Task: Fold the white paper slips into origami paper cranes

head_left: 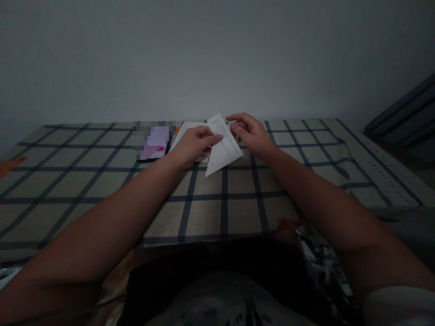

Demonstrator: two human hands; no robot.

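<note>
A white sheet of paper (pixel 222 151), folded into a pointed shape with faint print on it, lies tilted on a checked cloth (pixel 238 208). My left hand (pixel 192 145) presses on its left side with fingers curled and the index finger laid on the paper. My right hand (pixel 249 131) pinches the paper's upper right edge between thumb and fingers. More white paper (pixel 185 131) shows behind my left hand.
A phone with a lit pinkish screen (pixel 154 142) lies to the left of my left hand. A plain wall rises behind the cloth's far edge. A dark striped object (pixel 404 117) stands at the far right. An orange patch (pixel 10 164) sits at the left edge.
</note>
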